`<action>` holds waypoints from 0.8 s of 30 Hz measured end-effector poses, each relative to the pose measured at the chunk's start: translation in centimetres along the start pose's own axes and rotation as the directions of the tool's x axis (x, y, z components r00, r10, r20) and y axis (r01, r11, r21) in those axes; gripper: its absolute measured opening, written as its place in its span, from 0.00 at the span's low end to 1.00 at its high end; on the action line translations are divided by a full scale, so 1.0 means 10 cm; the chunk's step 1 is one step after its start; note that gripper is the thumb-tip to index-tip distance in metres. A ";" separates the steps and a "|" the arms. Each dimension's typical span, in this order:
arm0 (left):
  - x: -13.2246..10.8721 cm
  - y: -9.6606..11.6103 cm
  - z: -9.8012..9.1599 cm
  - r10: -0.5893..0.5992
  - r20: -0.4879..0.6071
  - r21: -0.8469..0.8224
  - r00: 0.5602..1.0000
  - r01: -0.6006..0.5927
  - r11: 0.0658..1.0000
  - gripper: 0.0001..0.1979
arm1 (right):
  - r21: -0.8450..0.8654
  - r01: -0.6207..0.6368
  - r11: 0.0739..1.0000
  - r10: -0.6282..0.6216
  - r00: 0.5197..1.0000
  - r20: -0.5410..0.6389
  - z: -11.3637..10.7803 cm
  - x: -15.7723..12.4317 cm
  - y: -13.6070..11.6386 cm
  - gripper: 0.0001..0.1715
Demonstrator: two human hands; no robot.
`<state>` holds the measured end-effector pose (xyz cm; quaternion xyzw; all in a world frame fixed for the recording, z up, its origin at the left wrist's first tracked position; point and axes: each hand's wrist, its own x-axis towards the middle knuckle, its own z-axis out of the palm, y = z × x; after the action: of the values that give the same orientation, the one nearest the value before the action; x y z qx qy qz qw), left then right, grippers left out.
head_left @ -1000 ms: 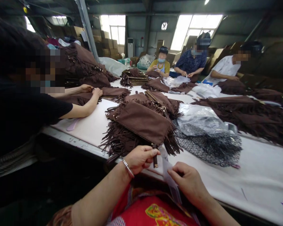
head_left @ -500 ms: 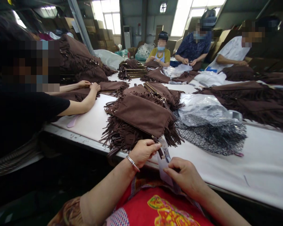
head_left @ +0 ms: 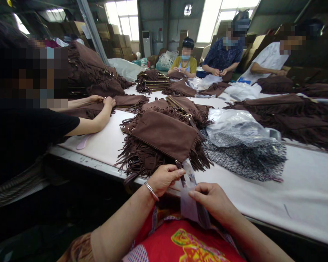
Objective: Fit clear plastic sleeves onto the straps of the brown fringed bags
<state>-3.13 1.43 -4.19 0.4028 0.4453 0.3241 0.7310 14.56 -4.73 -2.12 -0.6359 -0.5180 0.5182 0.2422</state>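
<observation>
A brown fringed bag lies on top of other brown fringed pieces at the table's near edge. Its dark zipper pull hangs from the corner closest to me. My left hand pinches this pull between thumb and fingertips, close to the top of a small clear plastic sleeve. Lower down, my right hand grips the sleeve between thumb and forefinger. The pull's lower end shows only faintly behind the plastic; whether it sits fully inside, I cannot tell.
Clear plastic bags lie on black-and-white speckled fabric to the right. More brown fringed bags sit beyond. A person in black works at left, beside a pale purple tool. Several other people work across the table.
The plastic sleeve has come up and left over the pull's end, which was bare before. My right hand has shifted slightly with it, while my left hand keeps its pinch.
</observation>
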 end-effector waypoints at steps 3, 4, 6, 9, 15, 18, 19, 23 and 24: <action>-0.06 0.03 -0.04 -0.050 0.011 -0.045 0.999 0.051 0.998 0.21 | 0.016 0.000 1.000 0.000 1.000 -0.010 0.07 0.08 -0.03 0.16; -0.08 0.03 -0.05 -0.068 0.018 -0.074 0.997 0.070 0.995 0.22 | -0.002 0.016 1.000 -0.016 1.000 -0.016 0.10 0.10 -0.04 0.15; -0.15 0.01 -0.09 -0.109 0.028 -0.133 0.994 0.112 0.985 0.23 | -0.050 0.048 0.998 -0.049 0.998 -0.026 0.15 0.16 -0.03 0.15; -0.26 -0.06 -0.13 -0.164 0.020 -0.185 0.986 0.165 0.969 0.22 | -0.072 0.056 0.996 -0.059 0.997 -0.044 0.23 0.24 0.00 0.16; -0.37 -0.20 -0.11 -0.207 -0.118 -0.166 0.971 0.186 0.968 0.21 | -0.010 0.033 0.999 -0.034 0.995 -0.094 0.30 0.37 0.01 0.19; -0.35 -0.22 -0.09 -0.163 -0.196 -0.131 0.967 0.139 0.982 0.19 | 0.065 0.050 0.997 -0.045 0.996 -0.075 0.32 0.38 -0.02 0.20; -0.33 -0.21 -0.09 -0.143 -0.223 -0.110 0.964 0.120 0.987 0.18 | 0.099 0.048 0.994 -0.042 0.997 -0.062 0.33 0.38 -0.03 0.21; -0.23 -0.18 -0.11 -0.008 -0.334 0.064 0.942 0.031 0.997 0.12 | 0.179 -0.001 0.984 0.007 1.000 -0.030 0.39 0.38 -0.02 0.21; -0.20 -0.17 -0.12 0.035 -0.355 0.125 0.934 0.010 0.992 0.11 | 0.177 -0.008 0.984 0.014 0.999 -0.032 0.40 0.38 -0.03 0.21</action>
<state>-4.80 -0.70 -5.24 0.3851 0.5871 0.3681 0.6095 10.53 -2.11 -4.83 -0.6230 -0.4625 0.5530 0.3035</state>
